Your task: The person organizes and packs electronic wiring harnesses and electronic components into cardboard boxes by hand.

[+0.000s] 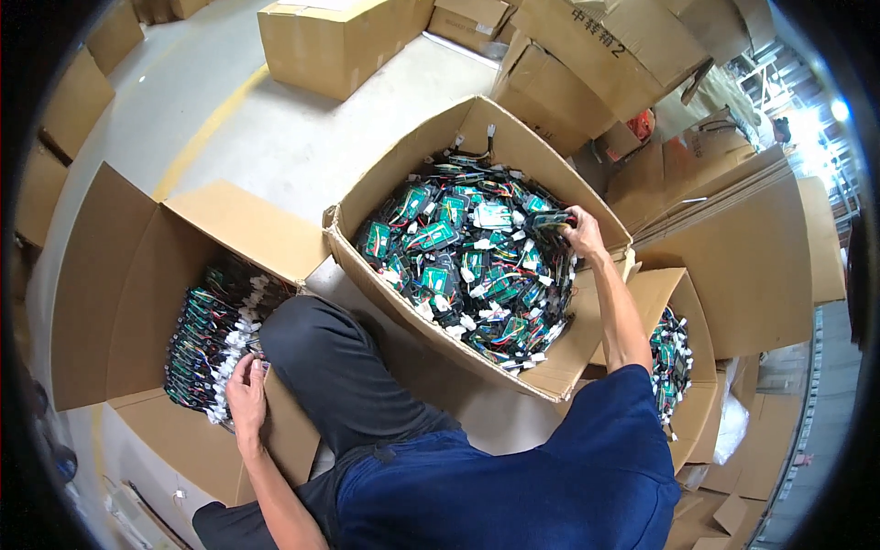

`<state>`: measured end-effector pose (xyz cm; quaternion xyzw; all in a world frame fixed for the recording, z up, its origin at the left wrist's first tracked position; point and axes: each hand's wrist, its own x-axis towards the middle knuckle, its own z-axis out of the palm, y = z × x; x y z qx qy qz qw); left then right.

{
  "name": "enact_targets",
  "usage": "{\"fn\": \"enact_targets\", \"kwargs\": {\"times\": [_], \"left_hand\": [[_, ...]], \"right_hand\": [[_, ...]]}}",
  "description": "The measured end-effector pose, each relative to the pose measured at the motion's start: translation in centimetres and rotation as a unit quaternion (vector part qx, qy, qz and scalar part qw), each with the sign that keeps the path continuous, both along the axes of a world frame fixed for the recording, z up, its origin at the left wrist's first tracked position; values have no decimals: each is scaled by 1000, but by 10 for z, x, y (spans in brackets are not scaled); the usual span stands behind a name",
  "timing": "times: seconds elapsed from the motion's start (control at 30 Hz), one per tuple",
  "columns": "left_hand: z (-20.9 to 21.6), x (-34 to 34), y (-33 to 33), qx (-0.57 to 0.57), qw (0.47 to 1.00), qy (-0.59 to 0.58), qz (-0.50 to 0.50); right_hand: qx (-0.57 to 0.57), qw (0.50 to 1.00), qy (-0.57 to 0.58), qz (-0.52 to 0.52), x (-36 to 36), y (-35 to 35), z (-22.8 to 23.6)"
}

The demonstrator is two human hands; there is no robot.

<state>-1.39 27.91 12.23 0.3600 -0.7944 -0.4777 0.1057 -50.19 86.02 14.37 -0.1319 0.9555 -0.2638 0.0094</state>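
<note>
A large cardboard box [403, 151] in the middle holds a jumbled heap of green circuit boards [431, 236] with coloured wires and white plugs. At the heap's right side, my right hand [584, 234] grips a dark-cased circuit board [553, 220] by its edge. To my left, an open cardboard box [137, 302] contains circuit boards [191, 344] standing in tight rows, their white plugs [229, 357] facing my leg. My left hand [246, 399] is at these plugs, its fingers drawn together. Whatever may be between those fingertips is too small to make out.
Another box [704, 367] with wired boards stands at my right, partly behind my arm. Flattened cardboard [733, 257] leans beyond it. A closed carton [335, 50] sits on the pale floor ahead, beside a yellow line [211, 133]. More cartons [587, 69] are stacked at the far right.
</note>
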Motion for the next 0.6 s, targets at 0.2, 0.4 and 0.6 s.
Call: {"fn": "enact_targets", "kwargs": {"times": [0.2, 0.4, 0.6], "left_hand": [[13, 11, -15, -12, 999, -13, 28], [0, -3, 5, 19, 999, -26, 11], [28, 19, 9, -1, 997, -66, 35]], "right_hand": [[-45, 993, -106, -32, -15, -19, -24], [-154, 950, -267, 53, -14, 31, -24], [-102, 939, -328, -9, -19, 2, -12]]}}
